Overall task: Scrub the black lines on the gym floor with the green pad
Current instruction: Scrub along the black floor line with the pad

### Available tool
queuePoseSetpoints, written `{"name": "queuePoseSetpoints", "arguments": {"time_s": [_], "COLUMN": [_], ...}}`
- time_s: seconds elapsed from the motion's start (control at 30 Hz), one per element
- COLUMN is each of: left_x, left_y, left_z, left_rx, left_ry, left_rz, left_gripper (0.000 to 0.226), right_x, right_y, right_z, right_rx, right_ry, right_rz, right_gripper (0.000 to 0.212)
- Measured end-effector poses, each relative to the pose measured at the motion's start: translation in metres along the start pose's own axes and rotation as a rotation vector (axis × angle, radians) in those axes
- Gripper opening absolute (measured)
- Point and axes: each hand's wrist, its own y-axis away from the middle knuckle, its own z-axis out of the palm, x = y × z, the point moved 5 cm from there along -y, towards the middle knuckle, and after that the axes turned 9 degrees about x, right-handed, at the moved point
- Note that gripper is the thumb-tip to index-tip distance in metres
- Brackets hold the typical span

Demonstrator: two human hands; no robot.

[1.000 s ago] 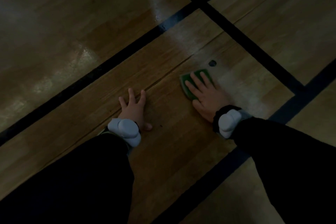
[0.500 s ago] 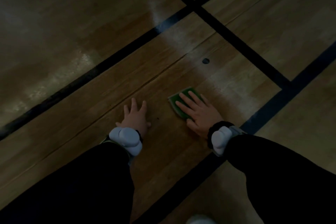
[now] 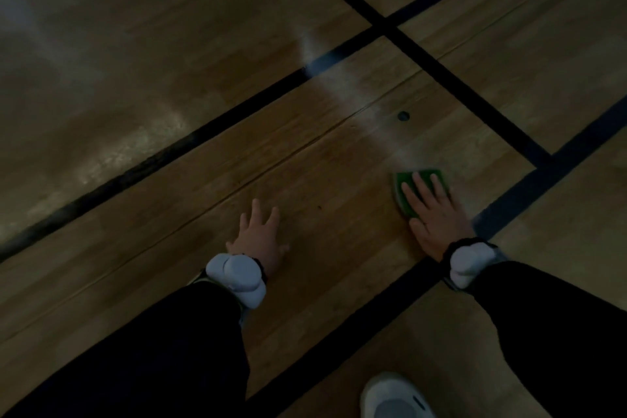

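The right hand [image 3: 436, 217] lies flat with its fingers [image 3: 420, 185] straight and slightly apart, pressing down on the green pad [image 3: 405, 192]. The pad sits on bare wood, near a black line [image 3: 529, 185] that runs to its right but not on it. The left hand [image 3: 259, 236] rests palm down on the floor [image 3: 169, 44], fingers spread and holding nothing, well apart from the pad. Both wrists carry white bands [image 3: 237, 273] over dark sleeves [image 3: 152, 349]. A small dark hole [image 3: 403, 116] shows in the boards beyond the pad. More black lines cross farther off, meeting at a junction [image 3: 383, 25]. A white shoe [image 3: 393, 397] shows at the bottom edge, beside the near line.
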Motion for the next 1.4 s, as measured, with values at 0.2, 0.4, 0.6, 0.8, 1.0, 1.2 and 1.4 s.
{"name": "queuePoseSetpoints", "arguments": {"time_s": [0.2,0.4,0.6,0.8,1.0,1.2,1.4], "left_x": [0.0,-0.009,-0.021,-0.029,-0.043,-0.065,-0.076], "left_y": [0.014,0.024,0.031,0.036,0.037,0.036,0.037], "left_z": [-0.001,0.005,0.017,0.016,0.014,0.009,0.004], "left_rx": [0.015,0.006,-0.016,-0.015,0.005,0.047,0.098], "left_ry": [0.016,0.046,0.063,0.072,0.097,0.188,0.265], "left_rz": [0.027,0.049,0.002,0.002,-0.015,-0.063,-0.106], "left_gripper": [0.079,0.077,0.078,0.077,0.076,0.075,0.075], "right_x": [-0.067,-0.145,-0.166,-0.132,-0.097,-0.119,-0.203], "right_y": [0.033,0.057,0.069,0.039,-0.006,-0.007,0.006], "right_z": [0.007,0.015,0.025,0.009,-0.01,-0.013,-0.004], "right_rx": [-0.054,-0.132,-0.099,-0.082,-0.063,-0.019,-0.077], "right_ry": [-0.038,-0.032,-0.014,-0.054,-0.064,-0.049,-0.04], "right_rz": [-0.19,-0.473,-0.532,-0.371,-0.106,-0.045,-0.365], "right_gripper": [0.081,0.079,0.074,0.069,0.064,0.066,0.066]}}
